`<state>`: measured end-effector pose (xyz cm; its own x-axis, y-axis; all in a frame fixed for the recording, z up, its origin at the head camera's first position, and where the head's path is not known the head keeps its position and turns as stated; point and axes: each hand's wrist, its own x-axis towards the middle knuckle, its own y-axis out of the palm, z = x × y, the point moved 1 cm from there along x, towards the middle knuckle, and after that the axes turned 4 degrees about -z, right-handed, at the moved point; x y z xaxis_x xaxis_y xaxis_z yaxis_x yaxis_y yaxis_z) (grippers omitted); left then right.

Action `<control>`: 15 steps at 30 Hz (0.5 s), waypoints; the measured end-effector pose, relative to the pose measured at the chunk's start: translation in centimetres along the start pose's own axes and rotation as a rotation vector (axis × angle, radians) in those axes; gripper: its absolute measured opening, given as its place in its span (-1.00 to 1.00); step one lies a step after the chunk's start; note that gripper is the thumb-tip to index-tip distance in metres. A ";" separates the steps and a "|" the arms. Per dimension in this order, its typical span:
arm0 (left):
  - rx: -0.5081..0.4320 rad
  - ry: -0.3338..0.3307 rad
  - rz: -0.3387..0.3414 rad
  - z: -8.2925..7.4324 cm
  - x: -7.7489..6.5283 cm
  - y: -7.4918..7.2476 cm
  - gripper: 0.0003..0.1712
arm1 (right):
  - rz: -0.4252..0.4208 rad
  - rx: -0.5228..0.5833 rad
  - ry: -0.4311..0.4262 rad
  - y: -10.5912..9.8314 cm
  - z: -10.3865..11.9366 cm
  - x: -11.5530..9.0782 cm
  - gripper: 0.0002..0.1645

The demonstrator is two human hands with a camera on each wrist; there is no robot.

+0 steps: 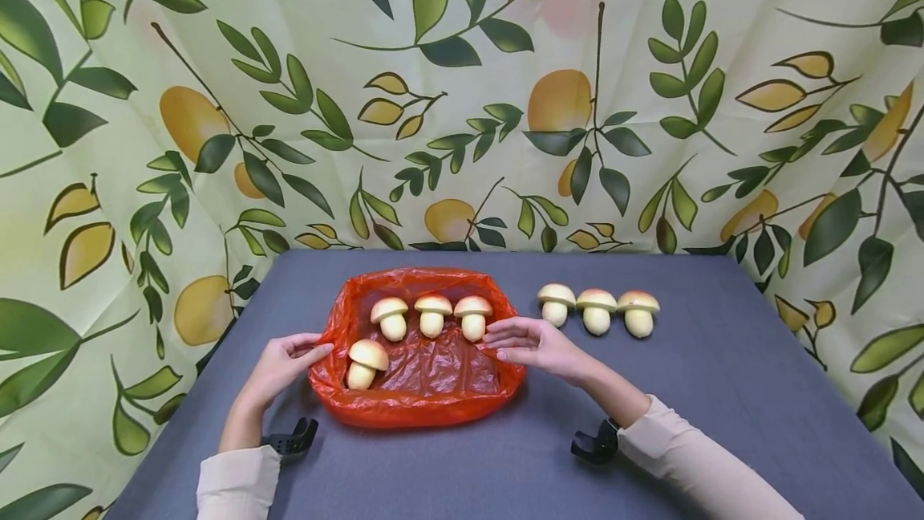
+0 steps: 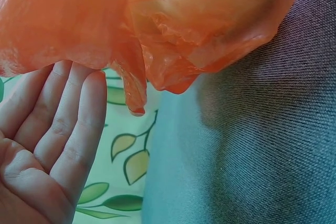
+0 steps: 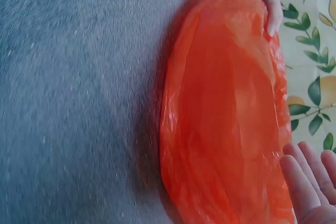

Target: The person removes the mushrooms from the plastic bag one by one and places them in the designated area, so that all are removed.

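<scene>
A red plastic bag [image 1: 415, 414] stands on the table with its mouth wide and its rim folded out. Inside lie several toy mushrooms: three in a row along the back, and one mushroom [image 1: 368, 355] at the front left. My left hand [image 1: 281, 367] pinches the bag's left rim, thumb on top, with the other fingertips partly hidden behind the plastic in the left wrist view. At the right side, my right hand [image 1: 537, 347] reaches over the rim, fingers straight and nothing held, near the rightmost mushroom [image 1: 473, 319] of the back row.
Three more mushrooms [image 1: 597, 311] stand in a row on the grey table [image 1: 693, 416], right of the bag. A leaf-patterned cloth [image 1: 462, 103] hangs behind and along the sides. Both wrists wear black camera mounts [image 1: 595, 444].
</scene>
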<state>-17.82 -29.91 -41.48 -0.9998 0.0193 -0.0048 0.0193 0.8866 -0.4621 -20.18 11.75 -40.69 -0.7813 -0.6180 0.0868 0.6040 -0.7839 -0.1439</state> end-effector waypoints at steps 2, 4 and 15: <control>-0.003 -0.001 0.001 0.0 0.0 0.0 -0.55 | 0.007 0.003 -0.003 0.3 -0.1 0.2 -0.34; -0.006 -0.001 -0.001 0.1 0.1 0.1 -0.55 | 0.007 0.006 -0.002 0.6 -0.2 0.4 -0.33; 0.013 -0.009 -0.005 0.2 0.1 0.0 -0.54 | 0.023 0.031 -0.023 2.7 -0.5 1.8 -0.38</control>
<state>-17.91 -30.01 -41.60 -0.9999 0.0104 -0.0106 0.0142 0.8805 -0.4738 -20.00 8.57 -41.42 -0.7636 -0.6368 0.1066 0.6265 -0.7708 -0.1159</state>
